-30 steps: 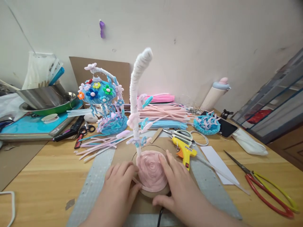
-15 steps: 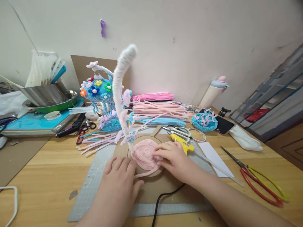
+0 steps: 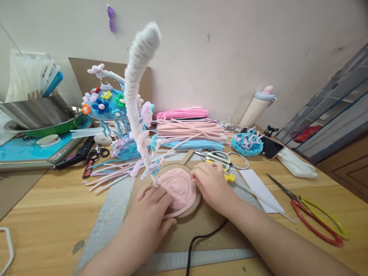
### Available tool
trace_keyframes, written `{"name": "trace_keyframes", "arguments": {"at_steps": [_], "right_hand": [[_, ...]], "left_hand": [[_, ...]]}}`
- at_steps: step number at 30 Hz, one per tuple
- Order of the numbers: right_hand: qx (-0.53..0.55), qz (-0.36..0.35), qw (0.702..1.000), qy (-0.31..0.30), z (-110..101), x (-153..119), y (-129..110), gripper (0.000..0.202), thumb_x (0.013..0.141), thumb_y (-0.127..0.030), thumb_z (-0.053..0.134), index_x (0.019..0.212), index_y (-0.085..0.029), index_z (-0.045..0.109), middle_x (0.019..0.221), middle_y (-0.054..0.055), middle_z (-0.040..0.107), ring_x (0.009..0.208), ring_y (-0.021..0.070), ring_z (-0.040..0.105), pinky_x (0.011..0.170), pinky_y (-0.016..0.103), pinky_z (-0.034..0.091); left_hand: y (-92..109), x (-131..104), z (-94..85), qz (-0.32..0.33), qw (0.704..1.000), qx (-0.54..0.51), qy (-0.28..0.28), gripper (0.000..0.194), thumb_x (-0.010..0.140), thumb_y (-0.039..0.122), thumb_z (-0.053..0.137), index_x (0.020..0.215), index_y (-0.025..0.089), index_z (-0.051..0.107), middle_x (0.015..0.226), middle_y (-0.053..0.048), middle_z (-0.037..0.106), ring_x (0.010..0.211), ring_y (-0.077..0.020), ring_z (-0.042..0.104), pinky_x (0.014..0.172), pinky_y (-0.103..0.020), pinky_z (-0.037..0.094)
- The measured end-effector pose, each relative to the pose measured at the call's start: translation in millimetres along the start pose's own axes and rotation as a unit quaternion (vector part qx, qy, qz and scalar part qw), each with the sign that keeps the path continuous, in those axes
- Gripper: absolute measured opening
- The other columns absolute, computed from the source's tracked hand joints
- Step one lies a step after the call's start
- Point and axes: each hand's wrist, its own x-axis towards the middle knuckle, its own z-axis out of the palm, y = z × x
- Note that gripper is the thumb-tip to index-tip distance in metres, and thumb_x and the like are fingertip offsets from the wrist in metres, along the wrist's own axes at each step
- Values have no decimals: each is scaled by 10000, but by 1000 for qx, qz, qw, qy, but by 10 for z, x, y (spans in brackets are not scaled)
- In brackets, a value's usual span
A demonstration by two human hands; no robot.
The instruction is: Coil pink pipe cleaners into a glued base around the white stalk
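Note:
A pink coil of fuzzy pipe cleaner [image 3: 178, 188] lies flat on a round cardboard base [image 3: 197, 203]. A loose pink pipe cleaner [image 3: 180, 212] curves along the coil's near edge and runs under my left hand [image 3: 152, 211], which closes on it between thumb and fingers. My right hand [image 3: 214, 188] has its fingers curled together against the coil's right edge; whatever its fingertips pinch is hidden. From the left edge of the base rises a white wrapped stem [image 3: 133, 88], bent at the top, with lilac and blue pieces low on it.
A yellow glue gun [image 3: 229, 176] lies partly behind my right hand. Behind it are pale-handled scissors [image 3: 218, 156]; red-and-yellow-handled scissors [image 3: 313, 214] lie right. Pipe cleaner bundles [image 3: 186, 129] line the back. A flower-covered blue piece [image 3: 110, 105] stands left. A black cord [image 3: 192, 245] crosses the front.
My right fingers have drawn off the coil's top to its right edge and curled in. My left fingers reach slightly farther over its left side. The view has shifted and tilted a little.

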Motion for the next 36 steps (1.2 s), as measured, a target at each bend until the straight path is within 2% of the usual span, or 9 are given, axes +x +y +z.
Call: {"name": "trace_keyframes", "arguments": {"at_steps": [6, 8, 12, 16, 19, 23, 26, 30, 36], "right_hand": [[-41, 216, 956, 194, -300, -51, 558, 201, 925, -263, 328, 816, -214, 491, 797, 54, 575, 837, 248, 517, 800, 424, 313], [23, 259, 944, 205, -402, -105, 623, 282, 937, -350, 318, 718, -236, 456, 629, 11, 490, 668, 219, 492, 676, 366, 356], [101, 223, 957, 152, -373, -201, 319, 259, 942, -390, 364, 791, -234, 505, 641, -4, 522, 590, 183, 496, 549, 298, 390], [153, 41, 987, -28, -116, -291, -221, 137, 894, -222, 473, 944, -233, 601, 907, 29, 642, 844, 189, 591, 749, 316, 470], [82, 40, 994, -55, 36, -364, -453, 295, 839, -217, 564, 1132, -241, 589, 1198, 97, 580, 1099, 291, 524, 922, 462, 426], [41, 119, 989, -73, 115, -439, -484, 719, 764, -353, 684, 1390, -195, 370, 1458, 182, 335, 1313, 378, 352, 1037, 556, 348], [55, 148, 982, -101, 132, -454, -446, 914, 705, -383, 747, 1449, -200, 250, 1502, 185, 250, 1369, 369, 279, 1079, 536, 326], [82, 131, 983, -100, 149, -415, -388, 947, 684, -316, 779, 1453, -233, 232, 1496, 144, 259, 1392, 316, 245, 1120, 487, 286], [149, 123, 975, -111, 93, -354, -226, 1089, 597, -295, 841, 1468, -294, 187, 1536, 95, 166, 1419, 271, 185, 1149, 437, 231]], "left_hand": [[-99, -14, -71, 33, 999, -9, -8, 151, 759, 213, 673, 897, 253, 626, 975, 1, 627, 978, -212, 538, 942, -390, 332], [-120, -24, -93, 43, 999, -14, -6, 162, 771, 216, 664, 924, 262, 640, 976, 0, 641, 971, -202, 557, 963, -386, 325], [-134, -26, -123, 75, 997, -22, -7, 172, 828, 155, 591, 938, 280, 634, 959, 26, 659, 962, -173, 568, 972, -362, 320], [-123, -15, -143, 133, 990, -35, -24, 298, 859, 44, 469, 896, 290, 633, 983, 48, 665, 982, -145, 560, 932, -316, 340], [-125, -35, -186, 126, 991, -39, -17, 315, 803, 9, 450, 803, 263, 636, 934, 36, 665, 965, -154, 566, 916, -317, 355], [-228, -71, -261, -57, 997, -53, -2, 236, 720, 59, 413, 609, 213, 552, 693, 18, 614, 722, -163, 578, 648, -274, 415], [-380, -46, -214, -223, 971, -60, 63, 233, 702, 106, 388, 760, 224, 580, 770, 5, 657, 751, -202, 615, 635, -301, 450], [-516, 35, 6, -184, 944, -254, 99, 652, 628, 67, 381, 1260, 203, 470, 1296, -46, 584, 1195, -215, 540, 989, -363, 425], [-445, -8, -30, -213, 934, -285, 40, 674, 651, 87, 391, 1313, 202, 440, 1285, -53, 605, 1229, -225, 523, 1061, -375, 357]]}}
